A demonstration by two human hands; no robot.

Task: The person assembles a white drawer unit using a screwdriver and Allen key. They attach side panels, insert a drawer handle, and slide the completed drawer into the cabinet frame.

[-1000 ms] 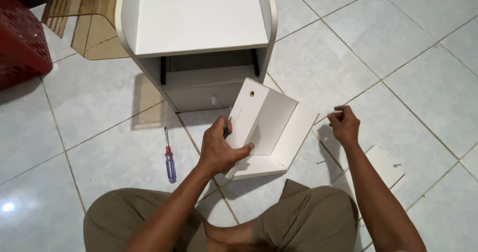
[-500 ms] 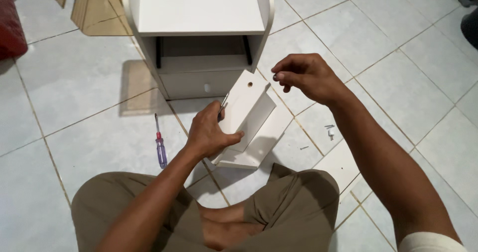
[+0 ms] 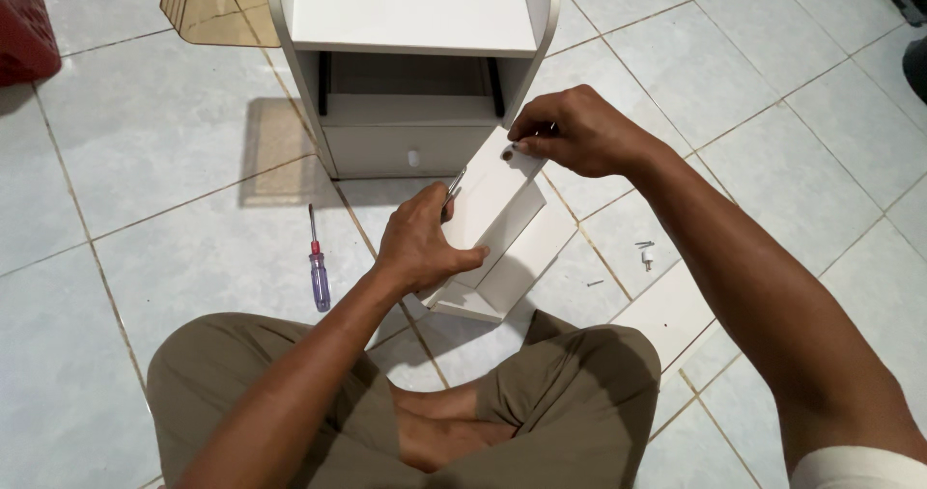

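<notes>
Drawer box: one unfinished white drawer box (image 3: 502,248) of flat panels stands tilted on the floor, between the person's knees and the cabinet, held from both sides.
Left hand: the left hand (image 3: 420,248) is wrapped around the near left edge of the box, fingers (image 3: 462,257) curled onto the panel, grasping it; a thin metal piece sticks up just above the thumb, too small to tell what it is.
Right hand: the right hand (image 3: 575,132) sits at the top far corner of the box, fingertips pinched together on a small fitting at the panel's edge; the fitting itself is mostly hidden.
Floor: pale grey tiled floor (image 3: 174,219) with thin brownish grout lines; the person sits cross-legged on it in olive trousers.
Cabinet: one white cabinet (image 3: 415,74) stands just beyond both hands, with an open slot above and one closed drawer front with a small knob below.
Screwdriver: one screwdriver (image 3: 317,267), red and purple handled, lies left of the left hand, apart from it.
Loose hardware: two or three small screws (image 3: 644,252) lie right of the box, below the right forearm.
Spare panel: one white panel (image 3: 666,306) lies flat beside the screws.
Room edges: a red basket (image 3: 24,26) at the far left, and a wooden board (image 3: 208,6) behind the cabinet.
</notes>
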